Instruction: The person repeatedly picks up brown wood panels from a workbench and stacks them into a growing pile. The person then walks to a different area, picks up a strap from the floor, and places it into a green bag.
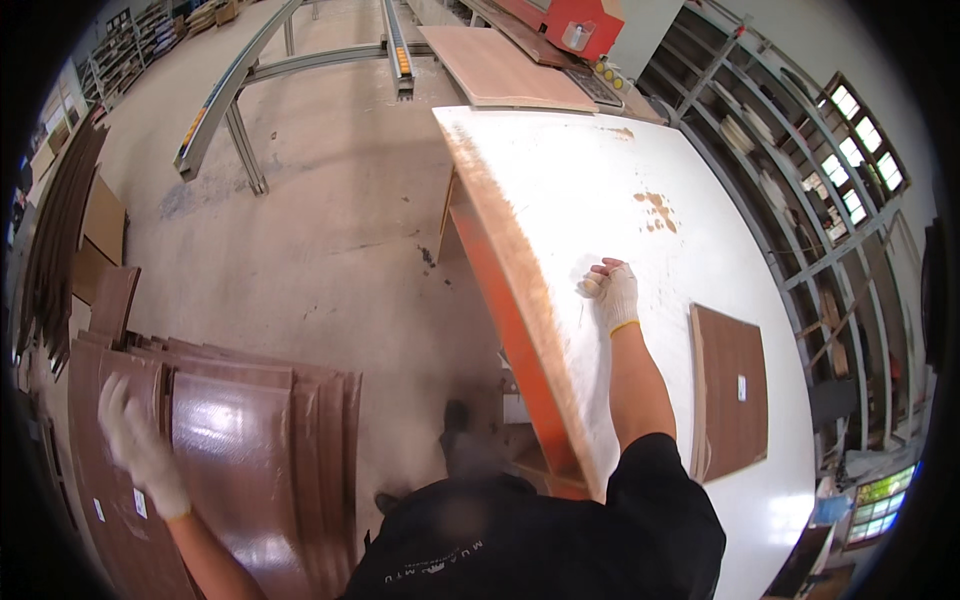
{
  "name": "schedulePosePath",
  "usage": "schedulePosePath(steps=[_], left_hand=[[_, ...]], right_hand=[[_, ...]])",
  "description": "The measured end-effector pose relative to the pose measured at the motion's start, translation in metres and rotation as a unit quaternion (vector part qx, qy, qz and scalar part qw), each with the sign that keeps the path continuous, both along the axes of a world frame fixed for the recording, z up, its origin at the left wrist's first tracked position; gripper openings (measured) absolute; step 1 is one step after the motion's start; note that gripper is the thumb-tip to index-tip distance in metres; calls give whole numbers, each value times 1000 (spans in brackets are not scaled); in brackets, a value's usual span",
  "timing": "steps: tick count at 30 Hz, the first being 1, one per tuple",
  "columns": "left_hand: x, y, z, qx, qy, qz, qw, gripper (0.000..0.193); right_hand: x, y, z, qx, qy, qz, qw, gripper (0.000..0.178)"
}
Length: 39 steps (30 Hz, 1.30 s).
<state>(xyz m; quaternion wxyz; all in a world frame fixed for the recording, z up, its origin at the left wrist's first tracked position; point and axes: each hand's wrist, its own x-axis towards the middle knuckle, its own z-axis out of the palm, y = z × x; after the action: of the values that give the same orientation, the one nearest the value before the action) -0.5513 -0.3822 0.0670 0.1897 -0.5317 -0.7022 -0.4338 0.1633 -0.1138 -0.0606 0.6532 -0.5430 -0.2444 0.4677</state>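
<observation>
My left hand (pixel 140 445), in a pale work glove, is at the stacked brown panels (pixel 232 425) on the left. Its fingers are stretched out in front of the outermost panel; I cannot tell whether they touch it. My right hand (pixel 615 292), in a white knitted glove with a yellow cuff, is over the white tabletop (pixel 560 170). Its fingers are curled together, with bare fingertips showing; what they hold, if anything, is too small to make out. A brown panel (pixel 730 390) with a small white label lies flat on the tabletop, to the right of my right forearm.
The tabletop has a worn, brown left edge and an orange side (pixel 510 330) below it. Beyond lie a pinkish board (pixel 505 65) and a red machine (pixel 580 28). Metal rails on legs (pixel 240 80) stand at the far left. Grey shelving (pixel 790 170) lines the right wall.
</observation>
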Motion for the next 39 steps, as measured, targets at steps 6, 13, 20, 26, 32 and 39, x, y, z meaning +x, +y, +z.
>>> schedulePosePath(steps=[6, 13, 20, 26, 32, 39], left_hand=[[243, 275, -31, -68, -98, -314, 942, 24], [452, 427, -86, -270, -31, -393, 878, 36], [480, 457, -114, -215, 74, -378, 897, 34], [476, 459, -114, -191, 108, -401, 890, 36], [475, 464, -112, -203, 100, -398, 889, 37], [473, 462, -106, -218, 39, -396, 891, 38]], right_hand=[[45, 91, -2, 20, 4, 39, 999, 22], [64, 156, 8, 49, 18, 46, 998, 25], [103, 237, 1, 79, 97, -31, 992, 23], [140, 350, -12, 118, 149, -68, 979, 21], [164, 449, 4, 82, 257, -98, 958, 63], [170, 461, 8, 173, 244, -117, 947, 50]])
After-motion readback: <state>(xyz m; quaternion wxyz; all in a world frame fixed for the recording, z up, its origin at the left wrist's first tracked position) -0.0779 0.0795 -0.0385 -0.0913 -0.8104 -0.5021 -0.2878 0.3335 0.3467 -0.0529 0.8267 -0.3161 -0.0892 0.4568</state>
